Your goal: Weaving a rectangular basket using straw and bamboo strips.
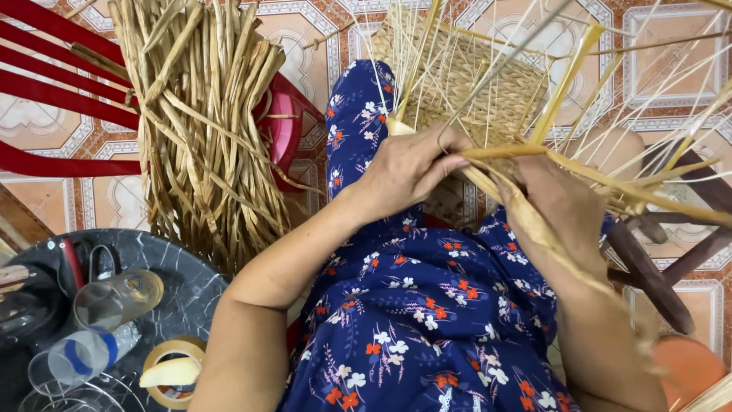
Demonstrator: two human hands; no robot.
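A half-woven straw basket (488,84) rests on my knee, its loose stakes fanning outward. My left hand (408,168) pinches a flat dried strand (503,151) at the basket's near edge. My right hand (560,202) lies beside it, fingers closed around the same strand, which trails back along my right forearm. My lap is covered by blue flowered fabric (427,305).
A thick bundle of dried reeds (202,122) hangs over a red plastic chair (46,84) at left. A dark round table (191,286) at lower left holds glasses (114,301), a plastic bottle (88,352) and a tape roll (171,374). Dark wooden furniture legs (648,267) stand at right on the patterned tile floor.
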